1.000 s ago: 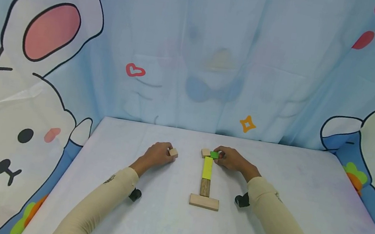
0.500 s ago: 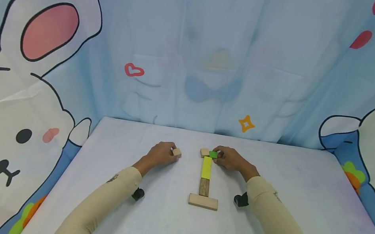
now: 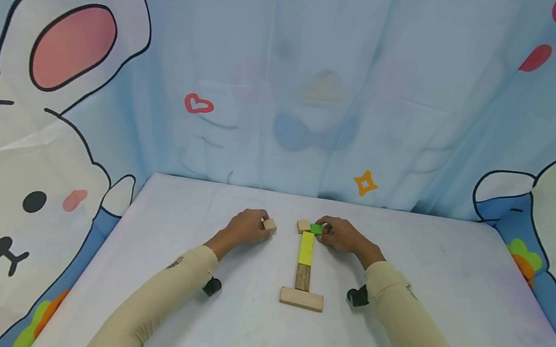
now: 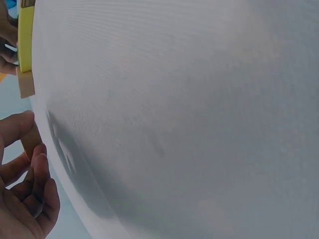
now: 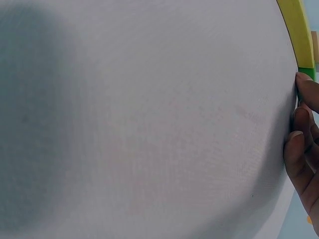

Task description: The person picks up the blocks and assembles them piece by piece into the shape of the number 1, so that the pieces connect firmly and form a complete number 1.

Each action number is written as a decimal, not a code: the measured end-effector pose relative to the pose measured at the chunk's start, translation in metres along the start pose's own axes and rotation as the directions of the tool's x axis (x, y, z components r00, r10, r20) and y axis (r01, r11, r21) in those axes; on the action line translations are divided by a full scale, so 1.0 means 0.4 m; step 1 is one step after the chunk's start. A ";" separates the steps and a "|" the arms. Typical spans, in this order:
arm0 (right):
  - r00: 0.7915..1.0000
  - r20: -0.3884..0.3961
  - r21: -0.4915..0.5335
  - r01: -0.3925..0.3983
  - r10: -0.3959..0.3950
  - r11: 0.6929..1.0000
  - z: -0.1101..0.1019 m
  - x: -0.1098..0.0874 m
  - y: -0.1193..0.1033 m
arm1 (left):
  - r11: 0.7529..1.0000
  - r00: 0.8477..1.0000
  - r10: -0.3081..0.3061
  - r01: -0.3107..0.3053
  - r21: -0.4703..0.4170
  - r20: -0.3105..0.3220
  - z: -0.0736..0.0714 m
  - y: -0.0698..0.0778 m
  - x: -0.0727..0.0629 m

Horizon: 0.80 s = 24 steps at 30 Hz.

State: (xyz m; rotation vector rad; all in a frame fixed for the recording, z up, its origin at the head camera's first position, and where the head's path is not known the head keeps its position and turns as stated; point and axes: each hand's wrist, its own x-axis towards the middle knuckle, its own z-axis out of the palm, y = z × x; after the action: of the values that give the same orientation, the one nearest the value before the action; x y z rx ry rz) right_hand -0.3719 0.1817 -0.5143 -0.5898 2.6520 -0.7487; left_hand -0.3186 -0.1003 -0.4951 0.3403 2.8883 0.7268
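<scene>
Between thumb and fingers my left hand point(image 3: 246, 226) pinches a small natural wood block point(image 3: 269, 225), left of the row of blocks. My right hand point(image 3: 344, 235) holds a green block point(image 3: 316, 229) at the row's far end. Touching or close beside the green block is another natural wood block point(image 3: 304, 226). A yellow block point(image 3: 306, 248) runs from these toward the person, followed by a brown block point(image 3: 303, 278). Crosswise at the near end lies a long pale wood block point(image 3: 301, 299). In the left wrist view the pinched block point(image 4: 32, 141) is partly covered by fingers.
A white cloth covers the table point(image 3: 244, 335). Behind it hangs a light blue curtain point(image 3: 253, 45) printed with cartoon rabbits. Black wrist cameras point(image 3: 358, 296) sit under both forearms, close to the tabletop.
My left hand has moved to the right with its wood block, closer to the row. The right hand stays at the green block, and the row looks the same.
</scene>
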 end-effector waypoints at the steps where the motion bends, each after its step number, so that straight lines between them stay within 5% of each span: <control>1: 1.000 0.001 -0.002 0.002 -0.002 1.000 0.000 0.000 0.000 | 1.000 1.000 -0.003 0.003 0.004 0.002 0.002 0.002 0.002; 24: 0.999 -0.011 -0.025 0.046 -0.046 0.999 -0.001 -0.005 0.003 | 1.000 0.999 0.003 -0.003 0.011 0.038 0.025 0.054 0.036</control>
State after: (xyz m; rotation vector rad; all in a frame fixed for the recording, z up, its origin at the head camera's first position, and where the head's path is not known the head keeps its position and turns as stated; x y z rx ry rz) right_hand -0.3707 0.1838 -0.5145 -0.6573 2.6702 -0.7349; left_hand -0.3265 -0.0734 -0.4946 0.3564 2.8575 0.6973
